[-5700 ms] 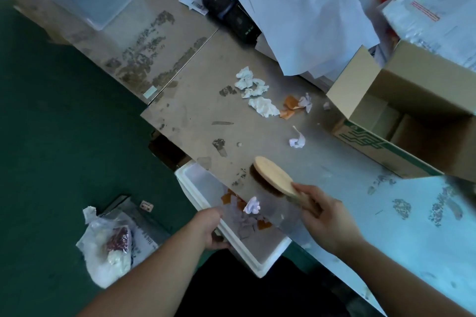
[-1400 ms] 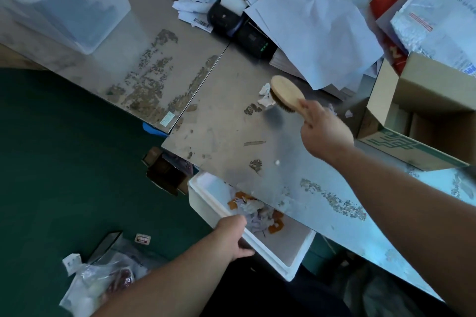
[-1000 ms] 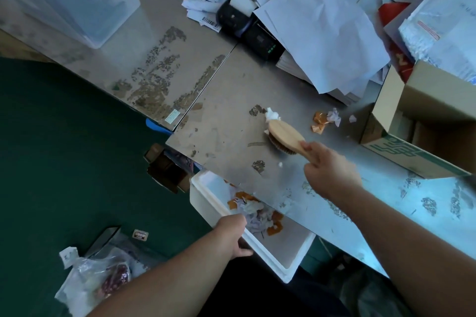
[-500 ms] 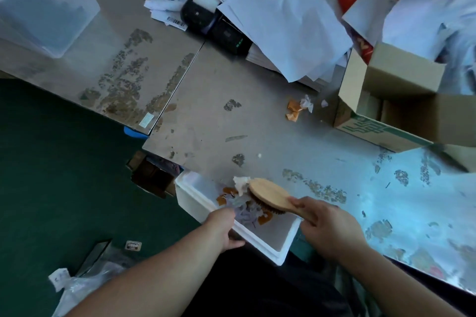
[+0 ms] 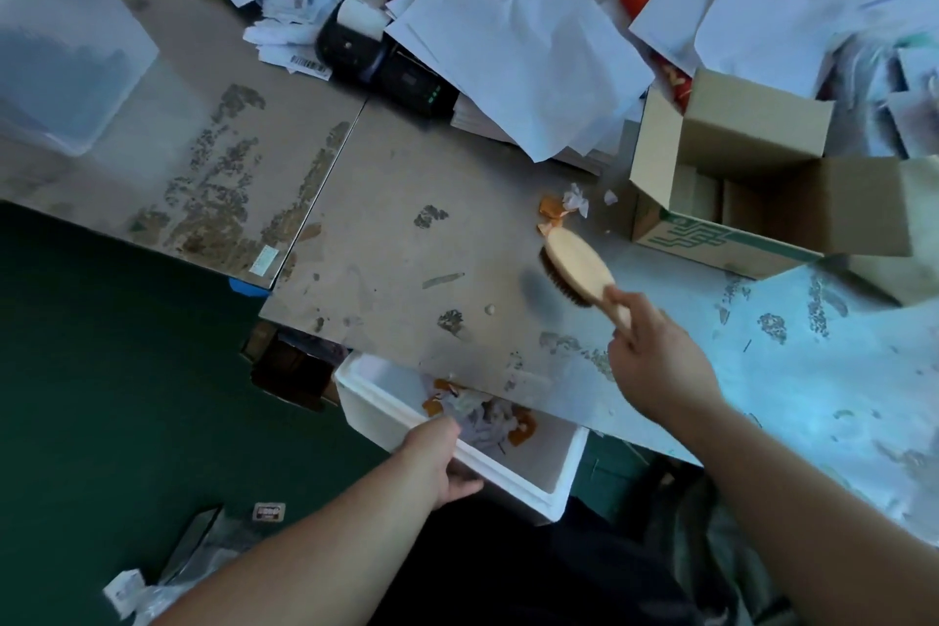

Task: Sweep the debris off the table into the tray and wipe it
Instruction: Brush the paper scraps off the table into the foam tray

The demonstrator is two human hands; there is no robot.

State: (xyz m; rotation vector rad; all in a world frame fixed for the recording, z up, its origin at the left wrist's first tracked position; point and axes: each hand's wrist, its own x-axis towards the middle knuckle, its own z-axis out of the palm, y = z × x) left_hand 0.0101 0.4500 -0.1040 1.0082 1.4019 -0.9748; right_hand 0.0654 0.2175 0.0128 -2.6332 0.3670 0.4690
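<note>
Change: the tray [image 5: 523, 484] at the table [image 5: 406, 168] edge has taken another white scrap. The brush [image 5: 576, 264], over the tray half a second ago, is now back up the table, its head just short of the orange and white scraps [image 5: 561, 211] beside the cardboard box [image 5: 711, 239]. That last cluster remains to sweep; wiping is not begun. Left hand [image 5: 442, 452]: fingers curled over the tray's near wall, holding it under the edge. Right hand [image 5: 655, 366]: closed round the brush handle, the brush apparently raised, its shadow lying apart.
</note>
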